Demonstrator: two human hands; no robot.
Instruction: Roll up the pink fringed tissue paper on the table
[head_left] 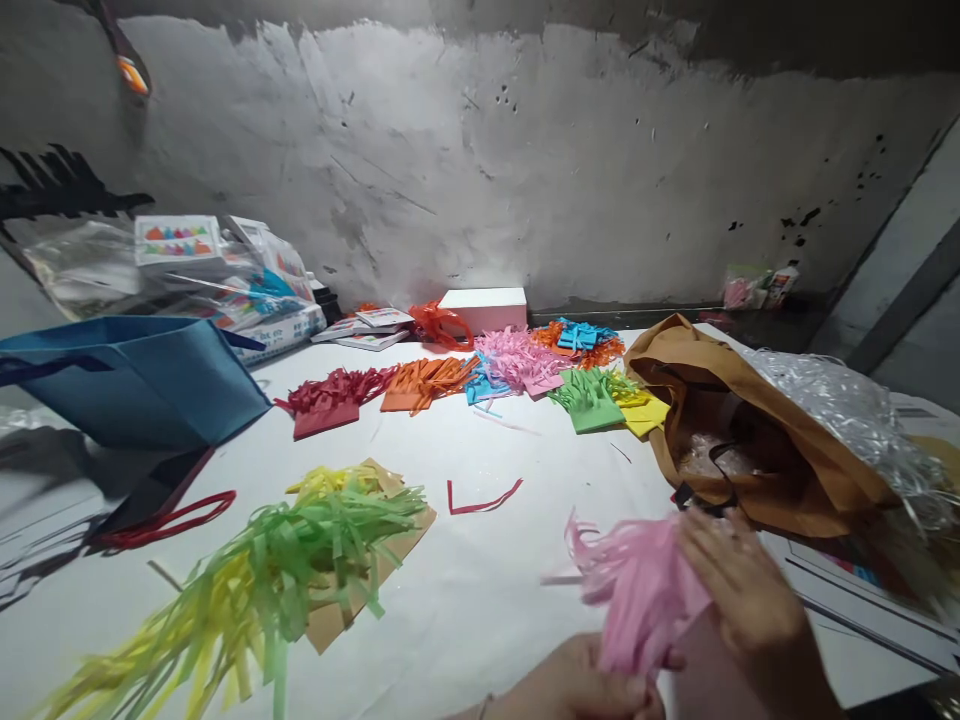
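Pink fringed tissue paper (637,590) is held low at the right front, its cut strips bunched and hanging to the left. My left hand (592,685) is closed on its lower edge. Against its right side lies my right hand (742,580), fingers stretched out and slightly blurred; its thumb is hard to make out. An uncut pink part (709,665) shows beneath the right hand. Left of my hands, green fringed tissue paper (300,540) and yellow fringed tissue paper (217,620) lie over a brown card (330,620).
Farther back are dark red (326,420), orange (405,400), pink (517,360) and green (592,410) fringed bundles. A blue bag (142,390) stands left, and a brown bag (780,470) lies open right beside clear shredded film (832,400). A red strip (484,508) lies mid-table.
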